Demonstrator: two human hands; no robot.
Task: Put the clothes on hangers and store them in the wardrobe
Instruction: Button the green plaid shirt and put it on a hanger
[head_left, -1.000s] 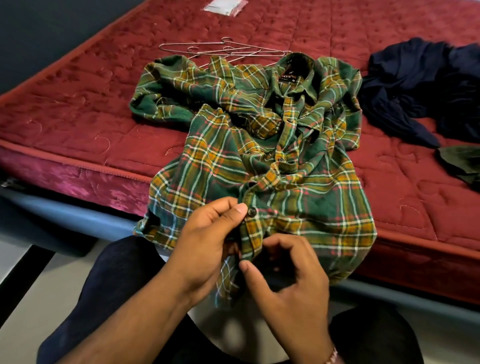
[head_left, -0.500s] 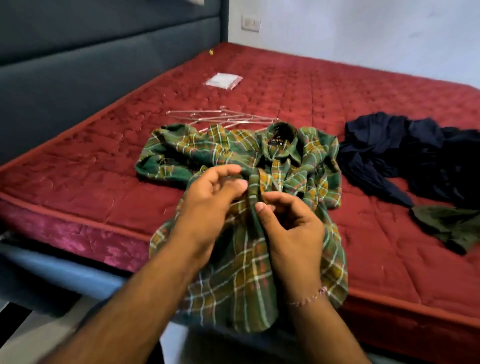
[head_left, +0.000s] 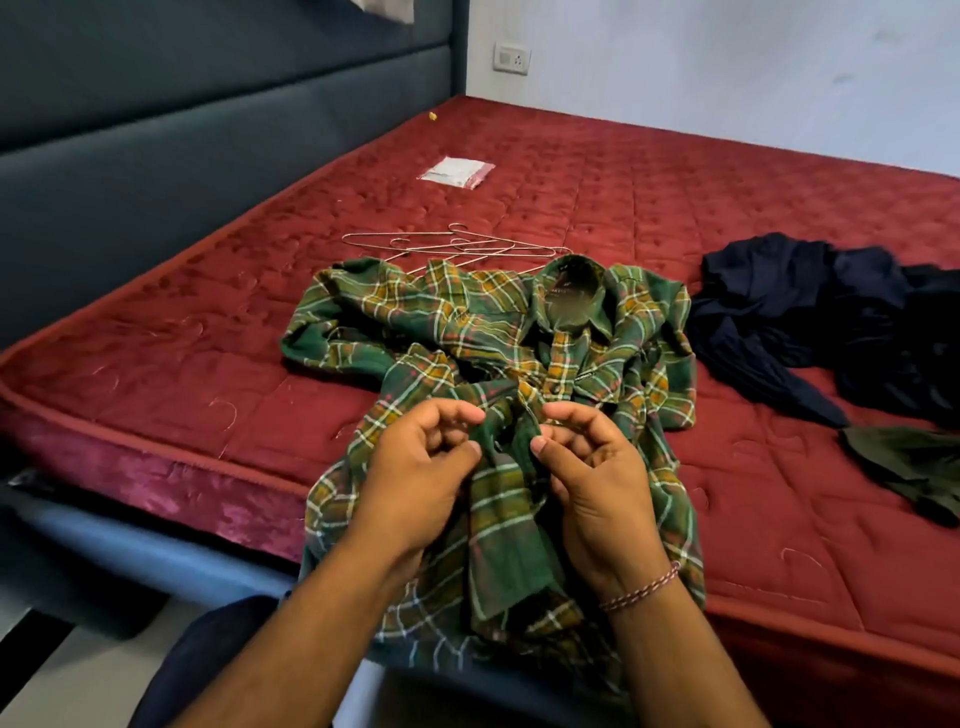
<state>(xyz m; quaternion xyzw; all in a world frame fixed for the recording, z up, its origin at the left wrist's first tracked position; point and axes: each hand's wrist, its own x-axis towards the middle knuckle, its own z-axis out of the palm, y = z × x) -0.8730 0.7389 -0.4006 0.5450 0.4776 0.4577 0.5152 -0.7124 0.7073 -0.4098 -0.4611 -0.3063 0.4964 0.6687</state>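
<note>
A green, yellow and white plaid flannel shirt (head_left: 467, 332) lies front-up on the quilted red mattress (head_left: 675, 171), collar toward the far side, lower hem hanging over the near edge. The left hand (head_left: 415, 478) has its fingers curled and pinches the shirt's left front edge at mid-placket. The right hand (head_left: 597, 478), with a red and white thread band on its wrist, has its fingers curled and pinches the opposite front edge; the two hands sit close together, the cloth bunched between them. A dark woven label inside the collar (head_left: 569, 293) carries pale lettering, too small to read. Thin silver wire hangers (head_left: 457, 247) lie in a loose pile just beyond the collar, touching the shirt. A small clear plastic packet (head_left: 456, 171) with white contents lies farther back, its print illegible. A crumpled navy garment (head_left: 810, 312) lies to the right, well apart from the hands, with an olive garment (head_left: 909, 467) beside it. A white wall socket (head_left: 511, 58) sits beside the padded dark blue headboard (head_left: 208, 130).
</note>
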